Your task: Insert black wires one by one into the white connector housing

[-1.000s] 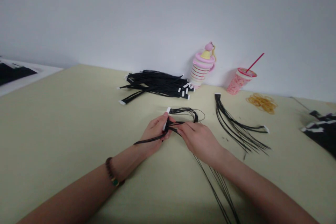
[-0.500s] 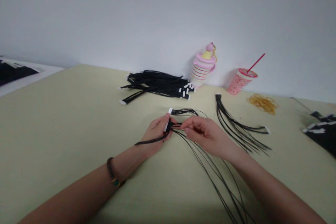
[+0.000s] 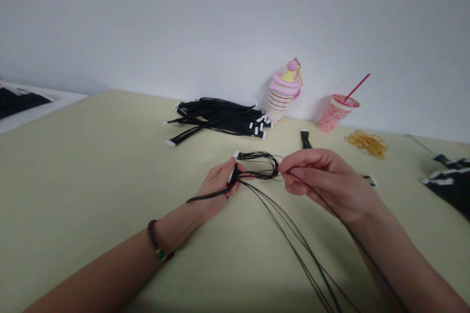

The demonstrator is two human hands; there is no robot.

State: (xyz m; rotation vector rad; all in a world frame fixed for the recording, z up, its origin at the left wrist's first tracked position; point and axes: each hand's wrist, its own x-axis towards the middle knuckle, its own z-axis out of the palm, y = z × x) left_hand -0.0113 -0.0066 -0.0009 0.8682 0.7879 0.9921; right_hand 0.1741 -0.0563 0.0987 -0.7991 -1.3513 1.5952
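My left hand [image 3: 219, 180] is closed on a wire harness, with its white connector [image 3: 232, 171] between thumb and fingers. Another white connector end [image 3: 237, 154] sticks up just beyond my thumb, and black wires loop from it to the right. Several loose black wires [image 3: 290, 225] run from the connector toward the lower right, and a short bundle [image 3: 211, 196] lies back over my left wrist. Pinched together, thumb and forefinger of my right hand [image 3: 323, 176] hold a thin black wire [image 3: 316, 193] that trails down along my right forearm.
A pile of black harnesses [image 3: 220, 117] lies by the wall. Right of it stand a pink striped cup [image 3: 279, 100] and a pink tumbler [image 3: 335, 113] with a straw. Yellow rubber bands [image 3: 366, 144] and more harnesses [image 3: 450, 183] lie on the right; another harness [image 3: 305, 138] is partly behind my right hand.
My right hand has moved right, away from the connector, drawing along a pinched wire. It now covers much of the harness lying behind it. My left hand has barely moved.
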